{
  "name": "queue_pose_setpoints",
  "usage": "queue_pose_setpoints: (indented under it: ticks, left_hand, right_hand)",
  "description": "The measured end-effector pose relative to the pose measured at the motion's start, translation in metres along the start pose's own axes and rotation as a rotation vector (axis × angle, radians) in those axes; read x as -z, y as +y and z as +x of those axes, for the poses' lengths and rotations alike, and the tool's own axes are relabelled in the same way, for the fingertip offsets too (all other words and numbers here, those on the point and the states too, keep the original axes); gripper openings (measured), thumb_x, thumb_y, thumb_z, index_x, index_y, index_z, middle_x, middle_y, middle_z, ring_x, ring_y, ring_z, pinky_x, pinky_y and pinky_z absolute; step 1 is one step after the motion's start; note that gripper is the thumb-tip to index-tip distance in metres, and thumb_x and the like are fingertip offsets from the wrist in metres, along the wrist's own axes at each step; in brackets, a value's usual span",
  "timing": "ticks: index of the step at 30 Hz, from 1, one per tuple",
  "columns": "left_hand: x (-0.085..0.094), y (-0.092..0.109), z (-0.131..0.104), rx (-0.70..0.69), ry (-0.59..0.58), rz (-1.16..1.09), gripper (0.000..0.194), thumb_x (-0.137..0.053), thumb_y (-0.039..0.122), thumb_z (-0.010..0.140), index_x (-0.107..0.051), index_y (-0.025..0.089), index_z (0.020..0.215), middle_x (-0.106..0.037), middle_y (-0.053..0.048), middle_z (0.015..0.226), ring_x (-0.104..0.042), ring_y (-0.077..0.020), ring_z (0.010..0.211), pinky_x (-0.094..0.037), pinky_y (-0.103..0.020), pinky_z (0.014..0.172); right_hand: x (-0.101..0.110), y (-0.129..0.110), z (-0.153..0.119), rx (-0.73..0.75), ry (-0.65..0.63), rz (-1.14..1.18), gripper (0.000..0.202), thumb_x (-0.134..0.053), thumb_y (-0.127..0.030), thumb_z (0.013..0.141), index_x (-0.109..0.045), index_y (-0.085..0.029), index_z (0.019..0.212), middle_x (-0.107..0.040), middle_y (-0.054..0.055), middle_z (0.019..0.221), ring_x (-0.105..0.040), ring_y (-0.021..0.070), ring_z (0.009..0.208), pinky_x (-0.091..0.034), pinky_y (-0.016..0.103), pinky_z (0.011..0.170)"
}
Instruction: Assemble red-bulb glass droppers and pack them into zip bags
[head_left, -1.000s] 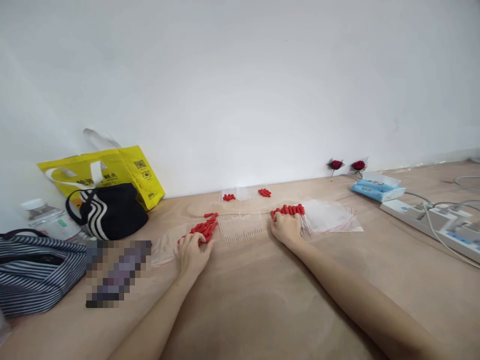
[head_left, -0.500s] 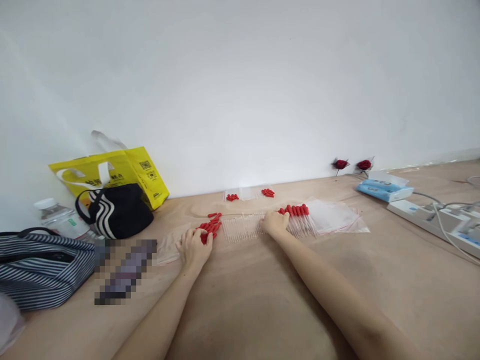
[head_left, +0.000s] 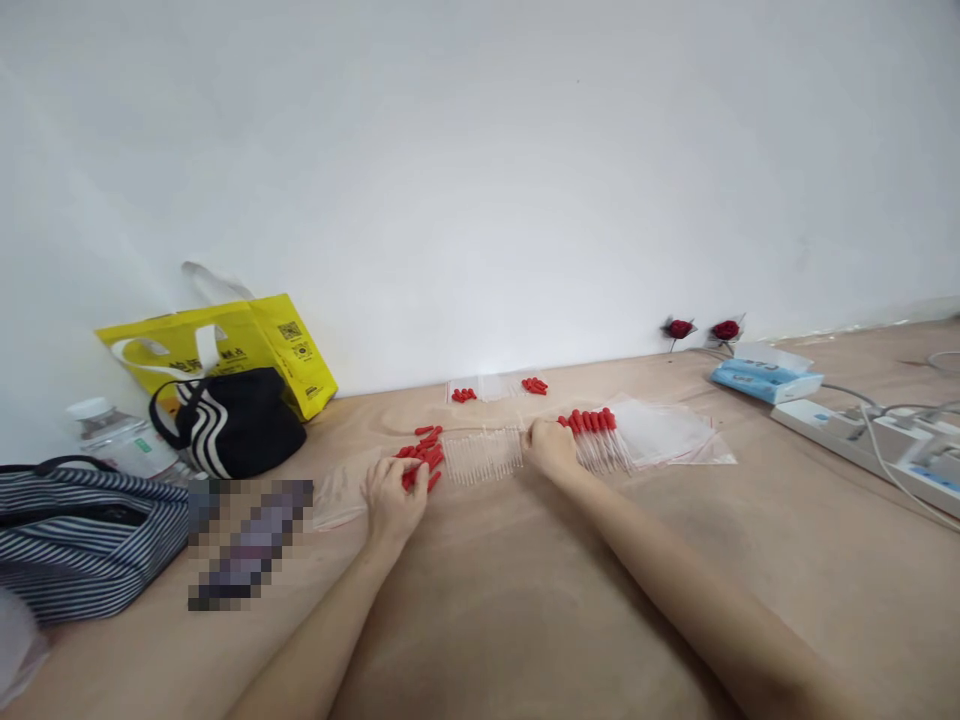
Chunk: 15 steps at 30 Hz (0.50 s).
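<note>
My left hand point(head_left: 396, 495) is at a loose pile of red rubber bulbs point(head_left: 429, 455), thumb and forefinger closed round one bulb. Thin clear tubes point(head_left: 480, 455) lie side by side in a row between my hands. My right hand point(head_left: 551, 448) is closed at the right end of that row; its fingertips and whatever they grip are hidden. Just right of it lie several clear droppers point(head_left: 600, 440), tubes with red bulbs on their upper ends, side by side and touching.
Clear plastic bags point(head_left: 667, 435) lie right of the droppers; another bag point(head_left: 341, 495) is by my left hand. Small bulb groups point(head_left: 535, 386) rest near the wall. Bags and a bottle point(head_left: 124, 440) stand left; a tissue pack point(head_left: 765, 380) and power strip point(head_left: 862, 445) lie right.
My right hand has drawn slightly away from the red-bulbed droppers, its fingers now more curled. The left hand has shifted a little to the right among the bulbs, and some bulbs have moved.
</note>
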<state>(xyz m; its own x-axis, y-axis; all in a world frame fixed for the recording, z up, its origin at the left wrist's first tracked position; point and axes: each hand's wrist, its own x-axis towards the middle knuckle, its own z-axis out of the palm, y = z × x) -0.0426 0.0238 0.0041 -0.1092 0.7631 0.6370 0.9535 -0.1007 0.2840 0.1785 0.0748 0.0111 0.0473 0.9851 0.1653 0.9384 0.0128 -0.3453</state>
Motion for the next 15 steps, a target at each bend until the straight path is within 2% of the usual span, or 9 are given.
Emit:
queue_pose_setpoints:
  ticks: [3, 5, 7, 10, 12, 15]
  left_hand:
    - [0.005, 0.013, -0.014, -0.249, -0.101, -0.172, 0.015, -0.049, 0.026, 0.075, -0.059, 0.017, 0.070, -0.056, -0.005, 0.073, -0.052, -0.0198, 0.074, -0.040, -0.033, 0.072]
    - [0.007, 0.023, -0.023, -0.330, -0.207, -0.251, 0.012, -0.049, 0.024, 0.075, -0.057, 0.018, 0.069, -0.054, -0.004, 0.071, -0.052, -0.0187, 0.073, -0.041, -0.032, 0.070]
    - [0.008, 0.032, -0.030, -0.357, -0.309, -0.313, 0.010, -0.049, 0.021, 0.073, -0.056, 0.018, 0.068, -0.054, -0.003, 0.070, -0.052, -0.0176, 0.071, -0.043, -0.030, 0.067]
    - [0.009, 0.039, -0.034, -0.337, -0.390, -0.356, 0.006, -0.049, 0.018, 0.071, -0.055, 0.018, 0.070, -0.054, -0.003, 0.073, -0.053, -0.0174, 0.072, -0.045, -0.031, 0.067]
    - [0.008, 0.041, -0.035, -0.333, -0.418, -0.371, 0.012, -0.051, 0.018, 0.071, -0.057, 0.017, 0.080, -0.055, -0.005, 0.079, -0.054, -0.0183, 0.077, -0.045, -0.032, 0.072]
    - [0.005, 0.042, -0.036, -0.366, -0.463, -0.384, 0.023, -0.054, 0.023, 0.073, -0.060, 0.017, 0.094, -0.057, -0.007, 0.091, -0.055, -0.0203, 0.087, -0.045, -0.034, 0.078]
  right_hand:
    - [-0.001, 0.019, -0.023, 0.207, 0.036, 0.074, 0.019, -0.038, -0.023, 0.085, -0.054, -0.014, 0.087, -0.062, 0.011, 0.089, -0.055, 0.0179, 0.083, -0.034, 0.027, 0.072]
    - [-0.004, 0.037, -0.041, 0.433, 0.087, 0.201, 0.018, -0.035, -0.021, 0.086, -0.051, -0.014, 0.083, -0.061, 0.008, 0.082, -0.054, 0.0163, 0.076, -0.035, 0.027, 0.070]
    - [-0.006, 0.055, -0.057, 0.554, 0.103, 0.283, 0.018, -0.034, -0.020, 0.087, -0.051, -0.015, 0.083, -0.060, 0.007, 0.081, -0.052, 0.0161, 0.074, -0.036, 0.028, 0.070]
    - [-0.005, 0.074, -0.076, 0.626, 0.097, 0.289, 0.021, -0.034, -0.018, 0.087, -0.051, -0.015, 0.098, -0.060, 0.008, 0.087, -0.052, 0.0170, 0.078, -0.035, 0.030, 0.071]
    - [-0.003, 0.078, -0.084, 0.671, 0.082, 0.263, 0.026, -0.034, -0.017, 0.087, -0.050, -0.017, 0.108, -0.060, 0.008, 0.087, -0.052, 0.0169, 0.078, -0.035, 0.031, 0.072]
    - [0.000, 0.074, -0.088, 0.713, 0.061, 0.257, 0.026, -0.035, -0.017, 0.087, -0.054, -0.018, 0.104, -0.060, 0.007, 0.084, -0.052, 0.0158, 0.077, -0.033, 0.031, 0.072]
